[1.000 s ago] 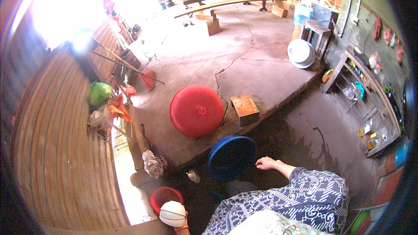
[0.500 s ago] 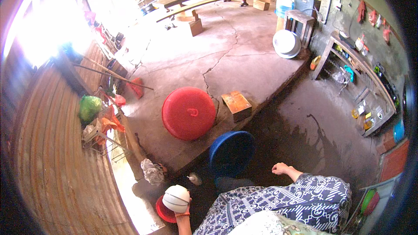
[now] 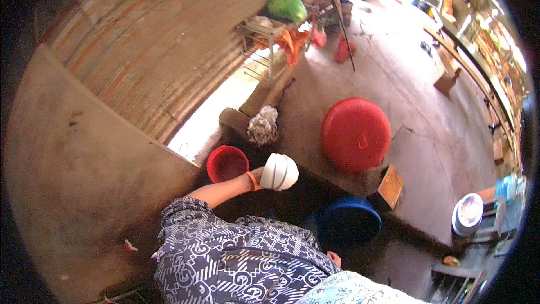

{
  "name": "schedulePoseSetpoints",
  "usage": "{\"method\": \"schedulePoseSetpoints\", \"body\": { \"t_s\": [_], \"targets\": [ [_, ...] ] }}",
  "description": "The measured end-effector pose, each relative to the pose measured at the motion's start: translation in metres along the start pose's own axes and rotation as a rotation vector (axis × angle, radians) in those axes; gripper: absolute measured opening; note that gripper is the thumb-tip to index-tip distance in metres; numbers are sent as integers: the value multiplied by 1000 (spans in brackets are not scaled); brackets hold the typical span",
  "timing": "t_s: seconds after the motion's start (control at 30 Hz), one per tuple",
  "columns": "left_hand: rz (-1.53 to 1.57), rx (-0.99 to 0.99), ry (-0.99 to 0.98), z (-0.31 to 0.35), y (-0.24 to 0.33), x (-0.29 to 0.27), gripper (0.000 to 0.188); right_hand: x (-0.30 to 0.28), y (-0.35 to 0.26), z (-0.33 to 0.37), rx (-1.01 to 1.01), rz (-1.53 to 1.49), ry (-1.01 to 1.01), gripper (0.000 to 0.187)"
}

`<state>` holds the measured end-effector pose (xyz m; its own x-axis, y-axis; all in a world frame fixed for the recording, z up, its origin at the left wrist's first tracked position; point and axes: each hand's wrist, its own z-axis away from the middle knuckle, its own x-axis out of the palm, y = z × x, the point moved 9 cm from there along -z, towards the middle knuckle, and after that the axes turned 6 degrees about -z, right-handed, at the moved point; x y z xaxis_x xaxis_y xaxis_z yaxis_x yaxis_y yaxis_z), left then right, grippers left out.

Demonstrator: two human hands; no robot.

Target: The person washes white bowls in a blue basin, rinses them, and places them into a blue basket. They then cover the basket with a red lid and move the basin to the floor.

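My left hand, an orange band round its wrist, is closed on a small stack of white bowls. The bowls are tilted and hide most of its fingers. Just beyond that forearm stands a red bucket. Low in the view, my right hand shows only in part past the patterned clothing; its fingers are too little seen to judge. Nearest to it is a blue tub on the dark, wet lower floor.
A big red round basin and a wooden stool stand on the raised floor. A crumpled whitish bag lies by its corner. Corrugated wall sheeting runs along the left, with a green bag on a rack.
My view has swung left, so the room has shifted and turned. My left hand has moved the bowls from over the red bucket to its right. My right hand has dropped lower, mostly behind clothing.
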<state>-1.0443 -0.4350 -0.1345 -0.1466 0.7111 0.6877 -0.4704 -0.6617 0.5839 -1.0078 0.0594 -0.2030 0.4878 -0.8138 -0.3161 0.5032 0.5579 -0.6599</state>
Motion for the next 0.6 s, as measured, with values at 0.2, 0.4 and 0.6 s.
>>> {"method": "schedulePoseSetpoints", "body": {
  "t_s": [0.2, 0.4, 0.6],
  "targets": [
    [271, -24, -193, -40, 18, 46, 42, -12, 22, -25, 236, 95, 42, 33],
    [293, -5, 35, -113, 24, 57, 41, -55, -29, -95, 183, 471, -72, 33],
    [286, -67, 182, -181, 18, 58, 39, -130, -127, -222, -42, 362, 44, 29]
  ]
}}
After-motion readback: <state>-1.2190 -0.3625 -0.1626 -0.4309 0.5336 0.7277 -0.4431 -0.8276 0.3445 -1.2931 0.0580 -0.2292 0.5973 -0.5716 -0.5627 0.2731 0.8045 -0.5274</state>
